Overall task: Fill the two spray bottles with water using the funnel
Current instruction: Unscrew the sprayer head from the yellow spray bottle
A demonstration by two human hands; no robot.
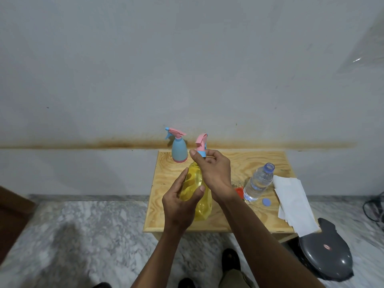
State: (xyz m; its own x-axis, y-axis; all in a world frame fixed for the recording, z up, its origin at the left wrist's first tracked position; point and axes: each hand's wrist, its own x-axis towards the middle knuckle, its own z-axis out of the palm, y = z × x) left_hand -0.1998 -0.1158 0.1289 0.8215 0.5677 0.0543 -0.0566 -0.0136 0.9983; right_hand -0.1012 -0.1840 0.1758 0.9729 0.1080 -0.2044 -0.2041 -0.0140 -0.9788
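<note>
Head view, table [239, 163]: a small plywood top standing against a pale wall, carrying all the task's things.
Yellow spray bottle [199, 196]: being held over the near left part of the table, leaning slightly; whether its base is touching the wood cannot be told.
Left hand [182, 204]: wrapping the yellow body from the left, thumb lying across its front, steadying it.
Right hand [214, 173]: gripping the blue collar under the pink spray head [201, 144], fingers curled around the neck.
Step in hand, as judged: unscrewing or screwing the spray head; which one cannot be told, nor the water level inside.
Blue spray bottle [179, 149]: standing upright at the far left corner, head on, untouched by either hand.
Red funnel [239, 191]: lying just beside the water bottle, mostly hidden behind the right wrist.
Water bottle [257, 181]: standing open near the right side, partly full; its blue cap [265, 201] lying just in front.
White paper sheets [295, 202]: overhanging the right edge.
Doing it well: keeping the body upright and still with the left hand, turning only the collar, lifting the head straight so the dip tube is clearing the neck, and parking it away from the funnel.
</note>
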